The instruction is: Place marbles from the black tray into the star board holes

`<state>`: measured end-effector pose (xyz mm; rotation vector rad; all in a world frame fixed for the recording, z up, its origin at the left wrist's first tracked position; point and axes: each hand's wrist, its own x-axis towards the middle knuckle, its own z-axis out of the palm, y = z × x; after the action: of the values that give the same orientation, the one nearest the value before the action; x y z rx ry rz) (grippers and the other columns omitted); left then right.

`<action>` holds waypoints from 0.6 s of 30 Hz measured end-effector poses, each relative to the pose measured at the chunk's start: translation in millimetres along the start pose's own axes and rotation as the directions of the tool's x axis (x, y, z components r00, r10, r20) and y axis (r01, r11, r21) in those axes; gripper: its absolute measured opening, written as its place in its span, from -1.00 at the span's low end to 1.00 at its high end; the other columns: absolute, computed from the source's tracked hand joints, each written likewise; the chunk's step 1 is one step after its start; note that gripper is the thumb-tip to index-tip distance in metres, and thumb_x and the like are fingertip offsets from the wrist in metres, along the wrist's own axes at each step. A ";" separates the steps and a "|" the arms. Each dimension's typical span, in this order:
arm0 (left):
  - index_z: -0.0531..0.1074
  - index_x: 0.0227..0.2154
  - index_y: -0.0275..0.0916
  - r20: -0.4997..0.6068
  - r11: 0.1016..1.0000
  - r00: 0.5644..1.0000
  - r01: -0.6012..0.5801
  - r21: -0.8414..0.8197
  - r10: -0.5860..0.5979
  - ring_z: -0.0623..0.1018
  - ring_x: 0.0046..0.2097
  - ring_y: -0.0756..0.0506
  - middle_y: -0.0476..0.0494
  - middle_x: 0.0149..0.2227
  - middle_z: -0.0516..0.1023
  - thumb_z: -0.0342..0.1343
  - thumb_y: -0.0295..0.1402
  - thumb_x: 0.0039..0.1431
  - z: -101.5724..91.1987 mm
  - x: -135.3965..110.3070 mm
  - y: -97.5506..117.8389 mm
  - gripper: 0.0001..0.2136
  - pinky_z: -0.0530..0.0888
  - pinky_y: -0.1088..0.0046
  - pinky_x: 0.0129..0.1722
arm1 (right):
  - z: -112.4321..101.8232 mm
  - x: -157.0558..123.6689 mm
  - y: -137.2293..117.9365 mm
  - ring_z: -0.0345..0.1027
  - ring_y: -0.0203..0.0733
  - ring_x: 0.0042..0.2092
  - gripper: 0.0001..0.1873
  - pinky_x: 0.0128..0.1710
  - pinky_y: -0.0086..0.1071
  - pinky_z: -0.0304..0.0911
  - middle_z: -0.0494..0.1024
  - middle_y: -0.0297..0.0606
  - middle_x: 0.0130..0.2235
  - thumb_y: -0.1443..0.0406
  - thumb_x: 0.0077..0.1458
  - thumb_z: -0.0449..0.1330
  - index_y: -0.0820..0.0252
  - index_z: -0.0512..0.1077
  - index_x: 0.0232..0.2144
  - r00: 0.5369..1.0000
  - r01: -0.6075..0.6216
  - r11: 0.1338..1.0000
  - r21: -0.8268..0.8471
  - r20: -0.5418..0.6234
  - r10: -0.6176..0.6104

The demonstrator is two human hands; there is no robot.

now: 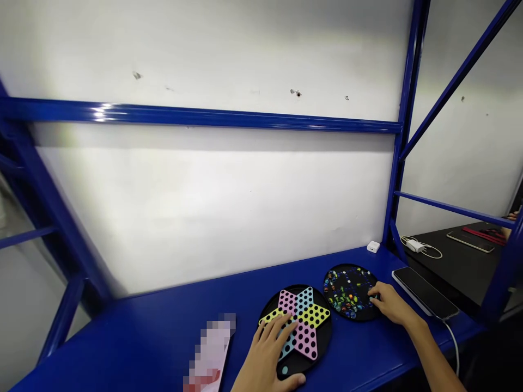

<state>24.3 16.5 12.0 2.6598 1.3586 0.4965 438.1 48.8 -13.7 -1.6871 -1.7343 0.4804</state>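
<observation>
A round black Chinese checkers board (322,332) with a star of pink, blue and yellow points lies on the blue shelf (122,354). My left hand (267,348) rests flat on its left side, fingers spread. To the right, my right hand (390,304) reaches over the edge of a round black tray (347,291) holding several coloured glass marbles. Its curled fingertips touch the tray's right side. I cannot see whether a marble lies between them.
A black smartphone (425,293) with a white cable lies right of my right hand. A blurred pink-and-white packet (210,354) lies left of the board. Blue metal frame bars (204,115) cross the white wall. Lower right, a co-worker's hand (509,231) is near a gold phone (469,241).
</observation>
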 end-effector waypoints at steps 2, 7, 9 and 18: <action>0.26 0.31 0.14 -0.008 1.000 1.000 -0.010 0.002 0.010 0.32 0.33 -0.39 -0.06 0.37 0.28 0.33 0.12 -0.03 0.2 0.0 -1.2 -0.19 0.27 -0.10 0.32 | -1.2 1.6 -6.4 0.45 -0.06 -0.22 -0.78 -0.14 -0.22 0.35 0.54 -0.23 -0.33 0.19 0.04 0.21 0.15 0.60 -0.32 0.998 0.001 0.995 0.095 -0.059 0.005; 0.27 0.31 0.13 0.001 1.000 1.000 -0.019 -0.009 0.019 0.32 0.33 -0.39 -0.09 0.37 0.29 0.33 0.13 -0.03 -1.1 0.1 -2.6 -0.18 0.26 -0.08 0.33 | -14.7 9.1 -27.9 0.35 -0.19 -0.43 -0.68 -0.50 -0.34 0.29 0.53 -0.27 -0.40 0.12 -0.08 0.38 0.17 0.55 -0.28 0.918 -0.047 0.665 0.746 -0.231 0.324; 0.27 0.31 0.12 0.001 1.000 1.000 -0.023 -0.015 0.023 0.31 0.33 -0.39 -0.10 0.37 0.29 0.32 0.13 -0.02 -1.6 0.1 -2.4 -0.20 0.25 -0.08 0.34 | -20.2 10.5 -32.7 0.30 -0.27 -0.48 -0.71 -0.62 -0.43 0.20 0.51 -0.28 -0.40 0.16 -0.08 0.40 0.14 0.50 -0.30 0.904 -0.035 0.381 0.924 -0.134 0.407; 0.28 0.30 0.14 -0.001 1.000 1.000 -0.013 0.012 0.013 0.33 0.32 -0.40 -0.08 0.37 0.30 0.34 0.13 -0.04 -0.3 0.4 -3.1 -0.19 0.29 -0.07 0.32 | -1.6 5.4 -46.1 -0.09 -0.38 -0.59 -0.47 -0.61 -0.45 -0.11 0.05 -0.51 -0.64 -0.09 0.11 0.22 0.12 0.20 -0.62 0.965 -0.121 0.773 0.623 -0.108 0.238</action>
<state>22.1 18.7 11.6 2.6803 1.3493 0.4929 405.6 49.2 19.4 -1.3621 -1.1086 0.8470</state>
